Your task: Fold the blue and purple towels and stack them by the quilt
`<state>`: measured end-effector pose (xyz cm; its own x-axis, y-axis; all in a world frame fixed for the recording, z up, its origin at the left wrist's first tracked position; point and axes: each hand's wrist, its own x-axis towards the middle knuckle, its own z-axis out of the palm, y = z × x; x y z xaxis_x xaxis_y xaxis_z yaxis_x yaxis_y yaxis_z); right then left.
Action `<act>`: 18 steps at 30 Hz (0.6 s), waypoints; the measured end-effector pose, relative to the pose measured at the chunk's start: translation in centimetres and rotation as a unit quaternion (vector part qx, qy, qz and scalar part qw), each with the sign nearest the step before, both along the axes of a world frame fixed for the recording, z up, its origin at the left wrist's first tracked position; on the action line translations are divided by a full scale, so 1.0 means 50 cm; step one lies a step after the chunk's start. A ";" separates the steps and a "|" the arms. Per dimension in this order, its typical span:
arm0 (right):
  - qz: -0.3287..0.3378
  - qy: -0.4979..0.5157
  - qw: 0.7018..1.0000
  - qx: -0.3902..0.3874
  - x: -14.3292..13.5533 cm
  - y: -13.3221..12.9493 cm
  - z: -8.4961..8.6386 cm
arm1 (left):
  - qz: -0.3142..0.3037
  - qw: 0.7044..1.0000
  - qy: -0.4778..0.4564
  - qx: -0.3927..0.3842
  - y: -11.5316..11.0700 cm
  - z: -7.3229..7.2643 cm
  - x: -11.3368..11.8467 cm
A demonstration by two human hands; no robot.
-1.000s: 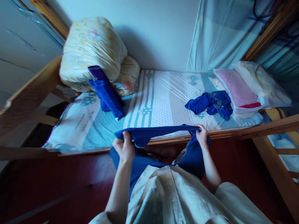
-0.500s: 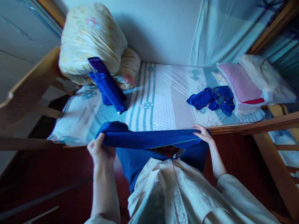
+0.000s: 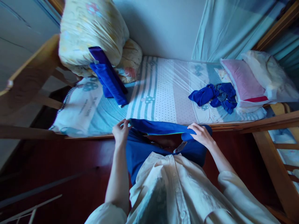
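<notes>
A long strip of folded blue cloth (image 3: 161,127), apparently a garment with a thin green edge, stretches across my lap between my hands. At its left end, my left hand (image 3: 120,132) pinches the corner between thumb and fingers. My right hand (image 3: 201,134) grips the other end, where some cloth hangs below the fingers. Beyond the left hand, folded blue garments (image 3: 108,82) lie on the bed, leaning against a quilt. A crumpled heap of blue clothes (image 3: 215,96) rests farther right on the bed.
The patterned bed sheet (image 3: 163,93) lies in front of me. A bulky yellow quilt (image 3: 93,34) is piled at the left end, and a pink pillow (image 3: 243,79) sits at the right. Wooden bed rails (image 3: 275,121) edge both sides.
My left hand has moved right and slightly up, bringing the cloth's left end closer to my right hand. The right hand now wraps more firmly over its end.
</notes>
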<state>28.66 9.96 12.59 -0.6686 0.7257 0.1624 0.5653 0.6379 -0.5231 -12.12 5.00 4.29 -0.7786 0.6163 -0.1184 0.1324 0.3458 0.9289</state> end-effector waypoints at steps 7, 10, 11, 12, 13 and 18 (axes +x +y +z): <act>-0.079 0.152 0.970 -0.170 -0.070 0.032 0.033 | -0.252 0.967 0.002 0.030 -0.041 0.042 0.207; -0.166 0.217 0.924 -0.267 -0.080 0.040 0.039 | -0.427 0.901 -0.042 0.067 -0.056 0.036 0.338; -0.187 0.231 0.909 -0.293 -0.080 0.040 0.042 | -0.437 0.895 -0.033 0.079 -0.056 0.030 0.374; -0.202 0.241 0.895 -0.316 -0.080 0.040 0.047 | -0.441 0.893 -0.016 0.088 -0.053 0.023 0.403; -0.213 0.248 0.884 -0.334 -0.078 0.038 0.052 | -0.436 0.895 0.001 0.096 -0.049 0.017 0.425; -0.245 0.250 0.853 -0.388 -0.057 0.031 0.061 | -0.417 0.897 0.057 0.132 -0.023 0.011 0.449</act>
<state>25.81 11.52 15.63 -0.2430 0.9168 -0.3171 0.2474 -0.2575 -0.9341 10.34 3.86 4.85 -0.0303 0.9853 0.1682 0.3423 -0.1479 0.9279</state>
